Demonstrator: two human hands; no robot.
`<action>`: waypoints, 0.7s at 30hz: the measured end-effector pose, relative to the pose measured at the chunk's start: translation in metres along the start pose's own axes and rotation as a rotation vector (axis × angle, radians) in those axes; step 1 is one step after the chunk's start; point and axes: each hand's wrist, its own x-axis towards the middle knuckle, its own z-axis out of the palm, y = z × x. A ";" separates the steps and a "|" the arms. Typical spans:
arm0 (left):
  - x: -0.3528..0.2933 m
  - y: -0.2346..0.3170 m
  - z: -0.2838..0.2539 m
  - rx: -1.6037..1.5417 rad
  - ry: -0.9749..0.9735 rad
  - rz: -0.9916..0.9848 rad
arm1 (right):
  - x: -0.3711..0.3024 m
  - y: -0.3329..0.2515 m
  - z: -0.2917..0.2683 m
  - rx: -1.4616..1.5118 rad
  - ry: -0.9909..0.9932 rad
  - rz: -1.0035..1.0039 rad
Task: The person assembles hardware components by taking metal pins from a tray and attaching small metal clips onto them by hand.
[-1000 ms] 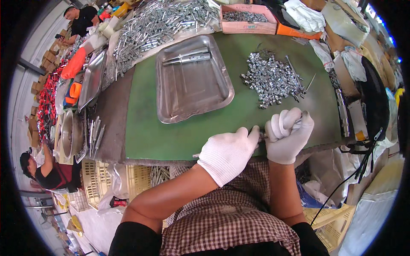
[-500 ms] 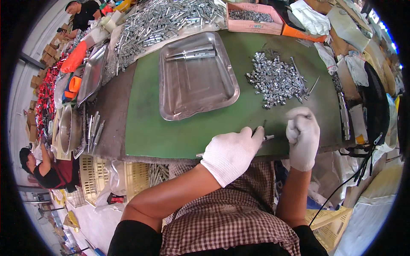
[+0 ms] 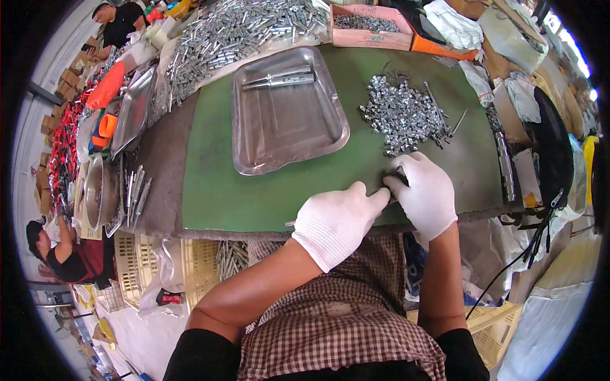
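My left hand (image 3: pixel 337 222), in a white knit glove, is closed around a slim metal rod (image 3: pixel 290 223) above the near edge of the green mat (image 3: pixel 216 200). Only the rod's left end shows past the glove. Against its fingertips is my right hand (image 3: pixel 424 195), also gloved, thumb and fingers pinched together at the rod's other end. What the right fingers hold is hidden. Just beyond them lies a heap of small shiny metal fittings (image 3: pixel 401 114), with a thin pointed rod (image 3: pixel 459 122) at its right side. A steel tray (image 3: pixel 289 136) holds a few pointed metal pieces (image 3: pixel 279 80).
A large pile of metal tubes (image 3: pixel 241 32) covers the back left. Behind the mat stands a pink box (image 3: pixel 372 35) of small parts, with white gloves (image 3: pixel 452 25) beside it. Several rods (image 3: pixel 136 197) lie at the left edge. Two other people are at the far left.
My right hand has come down and left from above the mat to meet the left hand's fingertips, covering the rod's right end. My left hand has barely moved.
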 end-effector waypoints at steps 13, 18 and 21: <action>-0.003 -0.004 0.004 -0.086 0.056 -0.009 | -0.009 0.004 -0.010 -0.013 -0.050 -0.044; -0.003 -0.005 0.004 -0.100 0.061 0.000 | -0.018 -0.003 -0.023 0.212 -0.039 0.041; -0.003 -0.005 0.004 -0.108 0.095 0.006 | -0.026 -0.009 -0.021 0.284 -0.050 0.019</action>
